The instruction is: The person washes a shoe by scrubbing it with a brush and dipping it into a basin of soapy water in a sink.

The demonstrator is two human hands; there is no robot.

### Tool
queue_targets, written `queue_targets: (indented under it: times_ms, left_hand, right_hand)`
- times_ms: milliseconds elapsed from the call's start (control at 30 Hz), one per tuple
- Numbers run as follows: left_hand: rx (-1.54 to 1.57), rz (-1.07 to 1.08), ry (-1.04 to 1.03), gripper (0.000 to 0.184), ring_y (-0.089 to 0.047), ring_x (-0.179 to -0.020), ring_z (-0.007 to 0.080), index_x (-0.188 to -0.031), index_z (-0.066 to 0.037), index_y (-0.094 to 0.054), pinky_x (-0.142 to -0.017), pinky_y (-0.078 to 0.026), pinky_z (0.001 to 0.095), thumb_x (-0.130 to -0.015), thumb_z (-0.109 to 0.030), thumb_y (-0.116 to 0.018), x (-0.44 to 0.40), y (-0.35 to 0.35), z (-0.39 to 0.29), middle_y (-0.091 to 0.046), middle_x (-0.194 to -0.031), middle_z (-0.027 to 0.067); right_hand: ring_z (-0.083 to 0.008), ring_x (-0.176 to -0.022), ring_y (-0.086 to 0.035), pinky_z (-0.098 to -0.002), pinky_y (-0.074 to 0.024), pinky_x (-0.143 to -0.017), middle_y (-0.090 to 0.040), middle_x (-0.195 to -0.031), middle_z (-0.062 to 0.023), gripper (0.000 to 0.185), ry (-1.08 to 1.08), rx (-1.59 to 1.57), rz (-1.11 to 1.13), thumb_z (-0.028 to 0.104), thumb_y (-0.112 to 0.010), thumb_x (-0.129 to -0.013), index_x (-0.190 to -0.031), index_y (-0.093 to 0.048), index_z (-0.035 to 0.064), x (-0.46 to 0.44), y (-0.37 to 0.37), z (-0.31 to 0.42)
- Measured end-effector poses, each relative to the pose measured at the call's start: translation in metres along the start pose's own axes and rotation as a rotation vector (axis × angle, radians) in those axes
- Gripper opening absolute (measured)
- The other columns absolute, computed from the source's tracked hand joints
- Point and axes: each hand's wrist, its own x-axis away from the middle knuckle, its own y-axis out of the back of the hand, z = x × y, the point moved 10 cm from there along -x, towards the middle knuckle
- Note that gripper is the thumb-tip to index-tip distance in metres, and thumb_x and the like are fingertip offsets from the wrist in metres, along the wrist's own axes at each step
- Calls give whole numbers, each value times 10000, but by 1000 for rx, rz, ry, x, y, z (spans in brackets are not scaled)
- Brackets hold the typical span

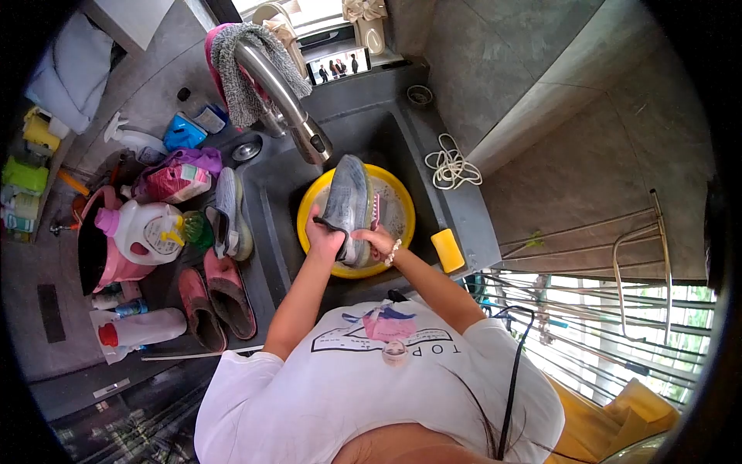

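Keep your left hand [328,238] firm around the shoe [345,203] over the yellow basin [410,216] in the sink, while your right hand [376,242], closed on what looks like a red brush [376,210], best works in short, even strokes; your white shirt [309,394] seemingly reads "TOP", bottle labels being illegible.

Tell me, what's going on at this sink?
A person's left hand holds a gray shoe over a yellow basin in the sink. The right hand is at the shoe too, with a red-and-white thing, perhaps a brush, by its fingers; its grip isn't clear. It looks like shoe washing. Another shoe stands on the counter to the left; a white cord and a yellow block lie to the right.
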Motion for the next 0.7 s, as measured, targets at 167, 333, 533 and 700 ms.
queue_targets:
  times_ms: [167, 333, 533, 700]
  left_hand:
    - [-80, 139, 44, 425, -483, -1146, 350, -1222, 45, -451, -1030, -318, 473, -840, -140, -480, -25, 14, 1, -525, -1217, 178]
    - [-367, 319, 58, 440, -510, -1123, 334, -1233, 48, -444, -1012, -353, 462, -843, -148, -504, -10, -2, 6, -528, -1217, 176]
    - [-189, 376, 189, 578, -449, -1197, 343, -1291, 22, -404, -1033, -315, 480, -909, -412, -410, 20, -41, -2, -464, -1296, 195]
    - [-242, 380, 166, 578, -435, -1211, 339, -1297, 16, -396, -1038, -309, 479, -919, -422, -406, 11, -17, -10, -464, -1299, 187]
  right_hand:
    - [-88, -333, -410, -228, -291, -299, -540, -579, -16, 410, -8, 4, 7, 318, -737, -667, -930, -575, 48, -1, 7, 2]
    - [-95, -564, -509, -240, -386, -484, -579, -743, -49, 495, 306, -30, 14, 333, -727, -724, -1042, -524, 12, 10, 3, 43]
    - [-153, -721, -569, -277, -452, -662, -612, -865, -78, 442, 474, 188, -380, 269, -500, -921, -1309, -411, 75, 7, 61, 41]
    - [-137, -705, -599, -271, -469, -647, -640, -925, -99, 430, 1013, 716, -547, 140, -484, -908, -1331, -425, 97, 82, 25, 141]
